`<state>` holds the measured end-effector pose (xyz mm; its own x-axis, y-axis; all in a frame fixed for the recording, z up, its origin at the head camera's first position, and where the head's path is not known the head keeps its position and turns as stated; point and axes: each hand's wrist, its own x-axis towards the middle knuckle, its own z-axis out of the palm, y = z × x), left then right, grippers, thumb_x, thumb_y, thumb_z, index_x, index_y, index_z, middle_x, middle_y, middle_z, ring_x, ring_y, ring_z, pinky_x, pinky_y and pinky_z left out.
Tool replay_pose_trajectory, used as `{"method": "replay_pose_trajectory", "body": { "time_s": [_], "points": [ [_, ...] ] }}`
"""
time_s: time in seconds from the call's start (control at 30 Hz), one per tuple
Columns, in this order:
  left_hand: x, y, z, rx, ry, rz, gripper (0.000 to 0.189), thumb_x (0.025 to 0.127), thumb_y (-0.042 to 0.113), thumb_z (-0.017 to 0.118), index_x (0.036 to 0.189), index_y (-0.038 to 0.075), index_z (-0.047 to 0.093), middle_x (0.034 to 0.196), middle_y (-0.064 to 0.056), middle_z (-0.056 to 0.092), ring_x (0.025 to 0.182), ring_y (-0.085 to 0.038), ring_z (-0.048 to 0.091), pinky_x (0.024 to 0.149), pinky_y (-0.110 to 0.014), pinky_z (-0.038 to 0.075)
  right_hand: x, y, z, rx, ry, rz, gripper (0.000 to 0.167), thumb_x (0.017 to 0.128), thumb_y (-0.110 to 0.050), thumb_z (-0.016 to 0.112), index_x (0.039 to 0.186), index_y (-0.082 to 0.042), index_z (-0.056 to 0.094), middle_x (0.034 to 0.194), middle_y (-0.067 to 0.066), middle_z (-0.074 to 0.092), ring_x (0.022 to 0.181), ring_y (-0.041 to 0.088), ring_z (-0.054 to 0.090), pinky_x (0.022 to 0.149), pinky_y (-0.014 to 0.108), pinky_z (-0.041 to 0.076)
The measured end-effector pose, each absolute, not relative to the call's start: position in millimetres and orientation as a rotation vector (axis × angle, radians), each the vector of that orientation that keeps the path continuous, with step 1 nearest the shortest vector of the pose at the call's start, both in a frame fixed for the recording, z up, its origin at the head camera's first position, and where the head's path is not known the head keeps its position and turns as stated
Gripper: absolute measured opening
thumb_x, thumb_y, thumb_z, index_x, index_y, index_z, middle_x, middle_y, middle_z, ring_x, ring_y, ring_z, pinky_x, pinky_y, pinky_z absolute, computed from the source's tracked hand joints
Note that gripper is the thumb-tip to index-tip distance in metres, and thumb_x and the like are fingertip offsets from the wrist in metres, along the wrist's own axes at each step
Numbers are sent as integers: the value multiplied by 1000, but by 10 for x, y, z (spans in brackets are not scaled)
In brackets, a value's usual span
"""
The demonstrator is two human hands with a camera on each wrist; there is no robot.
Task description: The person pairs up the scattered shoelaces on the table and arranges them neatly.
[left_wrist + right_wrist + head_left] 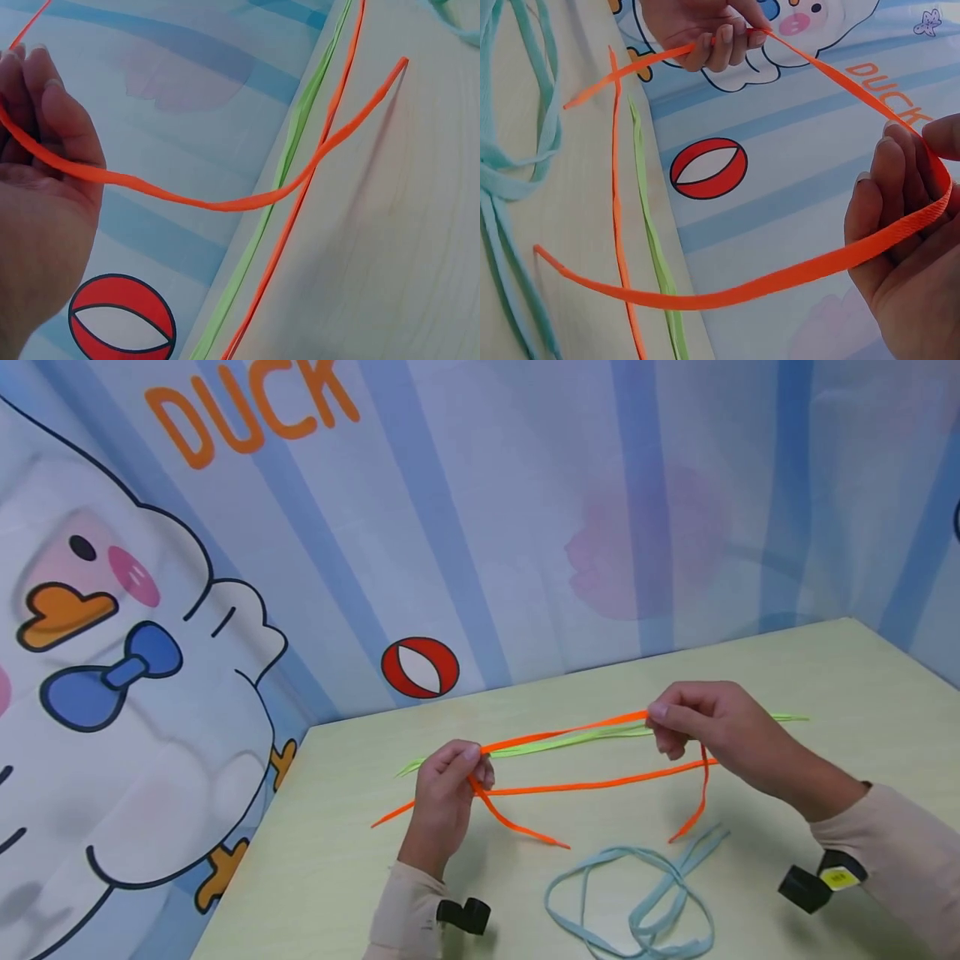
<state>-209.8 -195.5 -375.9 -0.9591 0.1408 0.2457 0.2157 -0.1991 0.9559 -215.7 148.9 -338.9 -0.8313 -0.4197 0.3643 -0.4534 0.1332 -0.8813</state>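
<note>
An orange shoelace [525, 740] is stretched between my two hands above the table. My left hand [444, 789] pinches it between thumb and fingers, and one tail hangs from that hand. My right hand [701, 722] pinches it farther right; the other tail drops below the palm, seen in the right wrist view as a curved orange shoelace tail [780, 282]. Beneath lies a second orange shoelace [585, 787], laid nearly straight across the table. Behind that one a green shoelace [600, 736] runs almost parallel, partly hidden by my hands.
A light blue shoelace [617, 852] lies in loose loops near the front of the pale table [315, 860]. A printed cloth backdrop [510, 527] with a duck and a red ball rises along the table's back edge.
</note>
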Motion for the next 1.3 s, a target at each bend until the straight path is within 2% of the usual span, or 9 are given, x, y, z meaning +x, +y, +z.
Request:
{"method": "replay_pose_trajectory", "body": {
  "time_s": [0.3,0.53,0.73,0.97,1.3],
  "points": [
    [-2115,-2013,-3749,-393,-1949,-2334,13,100,20,62,98,9,67,81,-4,61,78,-20,57,76,-27,52,-2169,1545,-3437,864,-2397,1788,18,104,-16,55,97,-4,66,80,12,64,76,28,64,71,33,56],
    [-2133,-2012,-3765,-407,-1936,-2311,24,98,20,66,112,-1,64,88,-7,62,80,-20,57,75,-26,52,-2170,1606,-3491,835,-2423,1761,18,104,-17,56,98,-4,67,80,11,64,77,26,65,71,32,56],
    [-2128,-2039,-3771,-366,-1918,-2299,13,98,16,66,108,7,65,91,-8,61,80,-19,58,75,-26,52,-2200,1630,-3511,806,-2449,1732,18,104,-19,57,99,-4,67,82,13,64,76,26,64,71,33,56],
    [-2132,-2078,-3758,-342,-1902,-2294,18,98,13,64,110,1,62,92,-8,61,80,-19,57,75,-26,51,-2240,1675,-3505,741,-2480,1692,18,102,-22,59,102,-7,68,82,11,64,75,26,62,68,31,53],
    [-2149,-2142,-3768,-256,-1903,-2249,9,98,11,63,106,8,65,98,-12,59,84,-20,58,81,-27,51,-2275,1712,-3511,707,-2514,1695,21,101,-24,62,109,-7,70,83,10,66,75,26,64,70,31,54]
  ]
}}
